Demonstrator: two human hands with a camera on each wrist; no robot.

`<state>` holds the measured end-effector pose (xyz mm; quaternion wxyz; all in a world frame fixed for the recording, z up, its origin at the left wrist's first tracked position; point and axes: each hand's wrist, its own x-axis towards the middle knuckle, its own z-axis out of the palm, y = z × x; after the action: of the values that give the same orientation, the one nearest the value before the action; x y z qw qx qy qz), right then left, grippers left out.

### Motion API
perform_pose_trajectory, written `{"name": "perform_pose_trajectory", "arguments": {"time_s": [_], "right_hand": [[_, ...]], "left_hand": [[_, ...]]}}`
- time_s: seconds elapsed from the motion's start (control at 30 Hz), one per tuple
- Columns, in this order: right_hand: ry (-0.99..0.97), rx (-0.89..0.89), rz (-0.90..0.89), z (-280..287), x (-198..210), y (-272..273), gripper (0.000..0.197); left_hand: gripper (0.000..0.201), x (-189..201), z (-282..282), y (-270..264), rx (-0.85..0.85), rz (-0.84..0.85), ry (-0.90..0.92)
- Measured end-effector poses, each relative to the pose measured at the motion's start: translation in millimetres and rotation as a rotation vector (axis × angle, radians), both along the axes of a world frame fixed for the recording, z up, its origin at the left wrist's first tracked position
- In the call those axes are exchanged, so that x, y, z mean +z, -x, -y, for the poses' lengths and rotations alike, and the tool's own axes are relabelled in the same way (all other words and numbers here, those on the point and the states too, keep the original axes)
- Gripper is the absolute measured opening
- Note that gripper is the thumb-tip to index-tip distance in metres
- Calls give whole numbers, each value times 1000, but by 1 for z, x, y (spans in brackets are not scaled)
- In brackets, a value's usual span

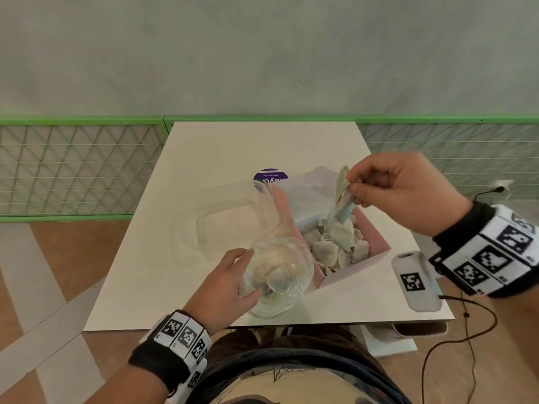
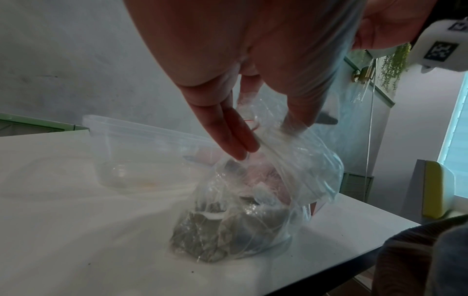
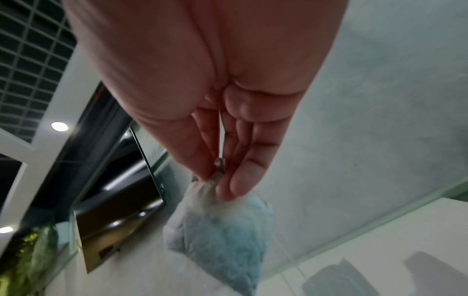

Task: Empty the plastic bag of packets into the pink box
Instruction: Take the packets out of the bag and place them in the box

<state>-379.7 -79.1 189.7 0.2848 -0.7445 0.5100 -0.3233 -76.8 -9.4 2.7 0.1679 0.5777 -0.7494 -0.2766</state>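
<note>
On the white table (image 1: 233, 147) my left hand (image 1: 248, 272) grips a clear plastic bag (image 1: 277, 275) near the front edge; several pale packets lie in its bottom. The left wrist view has my left hand (image 2: 266, 138) gathering the bag (image 2: 253, 200) at its neck, its base resting on the table. Just right of the bag stands the open pink box (image 1: 353, 271), with several packets (image 1: 335, 246) in it. Above the box, my right hand (image 1: 354, 191) pinches a small bunch of packets (image 1: 339, 199) by their top. In the right wrist view the right hand (image 3: 215, 178) has a packet (image 3: 220, 230) hanging from it.
A clear plastic tub (image 1: 221, 217) sits left of the box, behind the bag. A round purple label (image 1: 269, 177) lies behind the box. A white device with a black marker (image 1: 414, 281) rests at the table's front right corner, a cable trailing off it.
</note>
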Motion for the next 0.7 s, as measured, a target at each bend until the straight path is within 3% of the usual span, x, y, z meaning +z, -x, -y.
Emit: {"name": "perform_pose_trajectory", "arguments": {"time_s": [0.17,0.37,0.5,0.6,0.63,0.7], "right_hand": [[-21,-53,-373,18,-54,-1,11],[-131,-32,-672,41,-124,-8,15],[-173,-10,-812,45,-146,-17,36],[-24,-30,-653,34,-138,-35,19],[-7,8,-554,26,-132,-46,8],[-48,176,-466,6,-123,-68,7]], "left_hand": [[80,4,-1,-1,13,0,11],[80,5,-4,-2,26,1,3],[80,6,-4,-3,41,-6,1],[80,5,-4,-3,54,-21,-7],[80,5,-5,-3,55,-23,-6],[81,3,-5,-4,53,-22,9]]}}
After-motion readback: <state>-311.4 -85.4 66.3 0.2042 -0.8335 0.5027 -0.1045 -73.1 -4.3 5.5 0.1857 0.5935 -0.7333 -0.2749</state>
